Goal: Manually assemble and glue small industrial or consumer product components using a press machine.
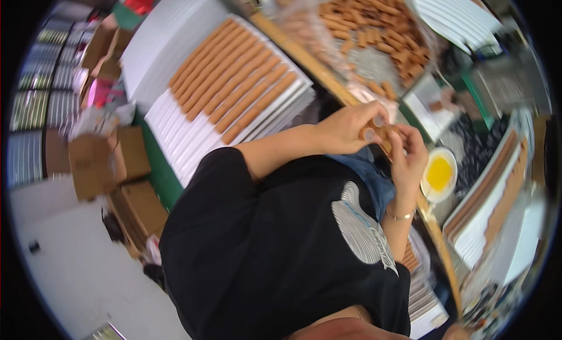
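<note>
Both hands meet over the wooden edge of the workbench, in front of my body. My left hand [354, 128] is closed round short brown tubes, and the round end of one brown tube [367, 133] shows between its fingers. My right hand [408, 158], with a bracelet at the wrist, has its fingers bent and closed on a brown tube [386, 142] beside the left fingers. The fingers partly cover the tubes, so how they join is hard to tell. Close to the right hand stands a white bowl [429, 192] of yellow liquid.
Rows of brown tubes [234, 76] lie on stacked white ridged sheets [175, 129] to the left. Ahead, a clear plastic bag [293, 21] holds a heap of loose tubes [386, 30]. More ridged sheets [468, 240] lean at right. Cardboard boxes [93, 164] stand far left.
</note>
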Demonstrator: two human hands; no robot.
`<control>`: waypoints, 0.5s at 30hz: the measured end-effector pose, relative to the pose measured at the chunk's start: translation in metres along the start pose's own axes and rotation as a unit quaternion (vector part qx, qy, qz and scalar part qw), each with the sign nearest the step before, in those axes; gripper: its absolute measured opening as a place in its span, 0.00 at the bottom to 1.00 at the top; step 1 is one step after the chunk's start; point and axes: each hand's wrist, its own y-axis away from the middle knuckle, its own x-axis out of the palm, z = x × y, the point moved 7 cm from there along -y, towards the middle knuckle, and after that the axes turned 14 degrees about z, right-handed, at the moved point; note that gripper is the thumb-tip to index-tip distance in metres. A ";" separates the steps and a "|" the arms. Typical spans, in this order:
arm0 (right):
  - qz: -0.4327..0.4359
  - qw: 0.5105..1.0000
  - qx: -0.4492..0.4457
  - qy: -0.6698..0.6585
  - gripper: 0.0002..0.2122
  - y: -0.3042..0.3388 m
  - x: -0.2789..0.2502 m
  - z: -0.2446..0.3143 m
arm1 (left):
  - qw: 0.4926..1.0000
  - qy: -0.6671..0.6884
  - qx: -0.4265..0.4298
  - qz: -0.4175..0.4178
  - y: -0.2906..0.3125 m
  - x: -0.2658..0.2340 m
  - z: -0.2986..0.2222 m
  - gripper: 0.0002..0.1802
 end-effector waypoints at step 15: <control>0.303 0.942 -0.140 -0.033 0.11 0.029 0.094 0.065 | 0.779 0.608 -0.006 0.156 0.110 0.021 0.010 0.24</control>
